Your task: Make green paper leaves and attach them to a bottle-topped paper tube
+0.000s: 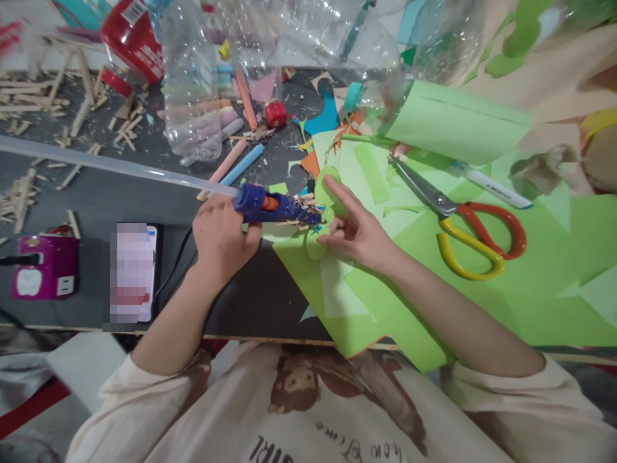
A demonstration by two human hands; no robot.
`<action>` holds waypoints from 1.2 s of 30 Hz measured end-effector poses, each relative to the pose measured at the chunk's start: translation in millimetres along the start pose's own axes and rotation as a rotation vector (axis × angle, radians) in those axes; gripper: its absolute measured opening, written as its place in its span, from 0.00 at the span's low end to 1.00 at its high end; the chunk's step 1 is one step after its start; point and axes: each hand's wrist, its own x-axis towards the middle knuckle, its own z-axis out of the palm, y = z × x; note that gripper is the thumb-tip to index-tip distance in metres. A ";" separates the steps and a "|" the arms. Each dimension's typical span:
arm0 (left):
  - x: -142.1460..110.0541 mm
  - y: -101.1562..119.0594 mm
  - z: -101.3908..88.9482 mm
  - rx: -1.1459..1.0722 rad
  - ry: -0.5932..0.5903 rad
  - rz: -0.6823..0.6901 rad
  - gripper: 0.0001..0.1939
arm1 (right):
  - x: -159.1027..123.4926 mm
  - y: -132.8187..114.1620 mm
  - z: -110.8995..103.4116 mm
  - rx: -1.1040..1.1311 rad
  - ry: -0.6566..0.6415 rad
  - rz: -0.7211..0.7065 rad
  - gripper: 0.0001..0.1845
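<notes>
My left hand (219, 235) is wrapped round a blue hot glue gun (277, 204), with a long translucent glue stick (120, 168) running out of its back to the left. The gun's nozzle end, crusted with wood bits and scraps, points right. It meets a green paper cutout with rounded lobes (328, 182). My right hand (359, 228) holds that cutout between thumb and fingers, above the green paper sheets (357, 289). Whether the nozzle touches the paper I cannot tell. To the right of my right hand lie scissors (441, 204) with one red and one yellow handle.
Clear plastic bottles (190, 83) lie along the back, beside a red-labelled bottle (137, 42). Wooden sticks (29, 96) are scattered at the left. A phone (132, 273) and a purple box with a cable (45, 267) sit front left. A pen (499, 186) lies beyond the scissors.
</notes>
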 end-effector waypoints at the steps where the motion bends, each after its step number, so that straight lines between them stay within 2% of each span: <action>1: -0.1 1.0 -0.6 -0.006 -0.006 0.004 0.20 | -0.1 -0.4 0.1 0.000 0.003 0.005 0.48; 9: 2.7 7.4 -2.1 -0.079 -0.013 -0.029 0.25 | 0.1 1.3 0.6 0.012 -0.011 -0.002 0.48; 14: 4.6 7.4 -5.2 -0.074 -0.004 -0.060 0.23 | -0.4 -0.9 1.0 0.009 0.007 0.006 0.48; 21: 7.4 -8.1 1.9 0.033 0.118 -0.046 0.18 | -1.2 -3.8 -0.9 0.060 0.009 0.002 0.48; 23: 7.8 -10.9 -6.5 0.057 0.131 -0.067 0.16 | -0.6 -1.1 -2.6 0.084 0.022 -0.026 0.49; 26: 5.3 -17.5 -35.7 0.082 0.066 -0.199 0.17 | 0.9 2.7 -4.4 0.120 0.038 -0.058 0.49; 29: 2.0 -41.7 -72.2 0.134 0.013 -0.425 0.31 | 2.0 4.1 -4.1 0.136 0.039 -0.049 0.50; 31: 3.0 -72.2 -89.9 0.181 0.010 -0.493 0.40 | 2.5 3.9 -3.3 0.146 0.039 -0.039 0.50; 32: 5.0 -90.9 -94.6 0.180 0.035 -0.514 0.40 | 2.6 3.7 -2.9 0.154 0.040 -0.037 0.50; 34: 12.0 -132.2 -94.2 0.152 -0.061 -0.544 0.36 | 2.8 3.1 -2.5 0.172 0.038 -0.031 0.51; 36: 21.7 -173.3 -82.5 0.108 -0.188 -0.611 0.32 | 2.8 2.6 -2.4 0.182 0.037 -0.017 0.51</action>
